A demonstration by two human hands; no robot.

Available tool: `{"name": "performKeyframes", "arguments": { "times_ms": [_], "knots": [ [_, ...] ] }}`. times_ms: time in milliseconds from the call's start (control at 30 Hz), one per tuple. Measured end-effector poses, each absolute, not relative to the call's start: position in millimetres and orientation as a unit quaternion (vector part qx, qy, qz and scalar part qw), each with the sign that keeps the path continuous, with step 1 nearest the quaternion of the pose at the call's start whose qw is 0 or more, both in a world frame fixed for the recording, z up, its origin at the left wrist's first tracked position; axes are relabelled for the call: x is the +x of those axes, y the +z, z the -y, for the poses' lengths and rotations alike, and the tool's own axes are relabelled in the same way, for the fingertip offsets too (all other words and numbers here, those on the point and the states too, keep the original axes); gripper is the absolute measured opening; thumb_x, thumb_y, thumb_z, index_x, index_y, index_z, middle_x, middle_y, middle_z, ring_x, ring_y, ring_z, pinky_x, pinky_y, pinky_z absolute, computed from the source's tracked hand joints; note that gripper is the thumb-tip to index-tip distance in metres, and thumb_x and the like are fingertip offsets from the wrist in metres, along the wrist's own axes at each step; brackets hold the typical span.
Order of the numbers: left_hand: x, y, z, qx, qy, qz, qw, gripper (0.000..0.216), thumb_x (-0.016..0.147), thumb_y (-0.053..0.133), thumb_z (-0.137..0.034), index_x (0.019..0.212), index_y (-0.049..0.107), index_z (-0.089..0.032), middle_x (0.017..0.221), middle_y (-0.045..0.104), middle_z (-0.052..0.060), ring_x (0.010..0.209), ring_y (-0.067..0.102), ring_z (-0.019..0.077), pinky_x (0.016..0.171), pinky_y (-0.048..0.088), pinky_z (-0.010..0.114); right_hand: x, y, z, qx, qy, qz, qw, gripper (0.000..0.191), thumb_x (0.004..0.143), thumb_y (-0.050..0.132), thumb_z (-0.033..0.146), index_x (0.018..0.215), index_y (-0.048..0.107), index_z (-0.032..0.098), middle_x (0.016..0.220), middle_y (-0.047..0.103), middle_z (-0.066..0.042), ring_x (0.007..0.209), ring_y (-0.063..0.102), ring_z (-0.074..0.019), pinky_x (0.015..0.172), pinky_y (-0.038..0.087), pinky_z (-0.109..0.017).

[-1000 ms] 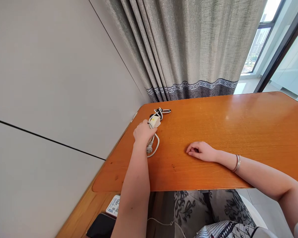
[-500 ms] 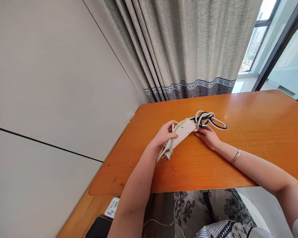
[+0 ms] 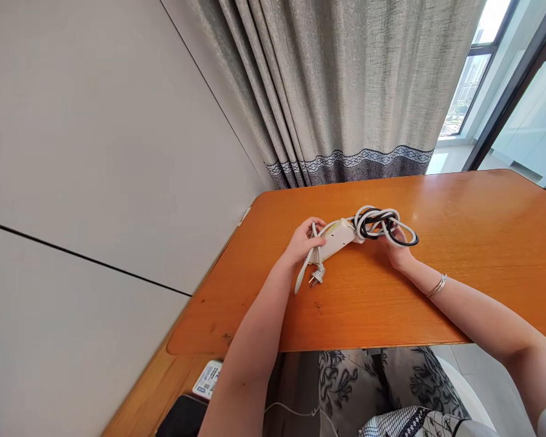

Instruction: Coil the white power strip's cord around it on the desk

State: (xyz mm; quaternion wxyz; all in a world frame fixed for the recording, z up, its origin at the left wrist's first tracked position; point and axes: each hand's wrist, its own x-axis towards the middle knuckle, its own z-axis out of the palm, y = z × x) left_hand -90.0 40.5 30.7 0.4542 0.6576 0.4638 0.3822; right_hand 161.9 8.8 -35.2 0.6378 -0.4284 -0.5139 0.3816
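Note:
A white power strip (image 3: 338, 238) slants just over the wooden table, its left end in my left hand (image 3: 304, 244). My left thumb presses on its face while the fingers curl round the far side. From that end hangs a white plug (image 3: 317, 275) with bare prongs, beside a loop of white cord (image 3: 299, 280). Black and white cables (image 3: 374, 221) lie coiled together at the strip's right end. My right hand (image 3: 399, 254) is closed on the right side of this coil; the loops partly hide its fingers.
The orange-brown table (image 3: 464, 243) runs under both hands, its front edge close to my lap. A white panel (image 3: 95, 152) stands at the left and a grey curtain (image 3: 346, 91) at the back. Below left lie a white-labelled box (image 3: 207, 379) and a black object (image 3: 182, 416).
My right hand has shifted right, from beneath the strip's end to the cable coil. The coil has spread a little, and the plug end has swung up and to the right.

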Motion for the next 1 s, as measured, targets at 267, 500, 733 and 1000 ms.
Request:
{"name": "performKeyframes", "arguments": {
  "times_ms": [267,500,733,1000],
  "knots": [
    [-98.6,36.5,-36.5,0.738,0.349,-0.529,0.234,0.064,0.073,0.07,-0.037,0.131,0.05,-0.019,0.138,0.056,0.015,0.134,0.052,0.0283,0.115,0.038,0.045,165.8,-36.7,-18.0,-0.469,0.31,0.546,0.621,0.022,0.086,0.055,0.042,0.098,0.048,0.025,0.1,0.06,-0.006,0.098,0.059,-0.022,0.093,0.051,-0.041],
    [-30.8,63.9,-13.5,0.86,0.272,-0.416,0.114,0.062,0.082,0.071,-0.053,0.134,0.055,-0.023,0.149,0.055,0.012,0.143,0.045,0.0322,0.125,0.023,0.054,161.1,-47.9,-20.2,-0.484,0.282,0.568,0.603,0.023,0.087,0.053,0.043,0.095,0.041,0.025,0.084,0.051,-0.001,0.078,0.053,-0.0195,0.08,0.049,-0.037],
    [11.9,31.1,0.9,0.846,0.267,-0.438,0.144,0.105,0.06,0.084,-0.066,0.147,0.046,-0.021,0.165,0.03,0.02,0.152,0.029,0.0413,0.125,0.022,0.059,162.5,-50.8,-15.2,-0.487,0.286,0.594,0.573,0.027,0.087,0.052,0.046,0.097,0.037,0.026,0.083,0.051,0.001,0.074,0.054,-0.0175,0.074,0.049,-0.035],
    [4.1,26.9,4.9,0.874,0.263,-0.391,0.12,0.108,0.049,0.089,-0.065,0.141,0.051,-0.024,0.162,0.036,0.017,0.153,0.026,0.0402,0.127,0.014,0.06,158.2,-50.5,-8.8,-0.472,0.288,0.611,0.567,0.022,0.091,0.053,0.039,0.101,0.039,0.025,0.095,0.058,-0.004,0.085,0.06,-0.02,0.083,0.053,-0.041]
  ]
}}
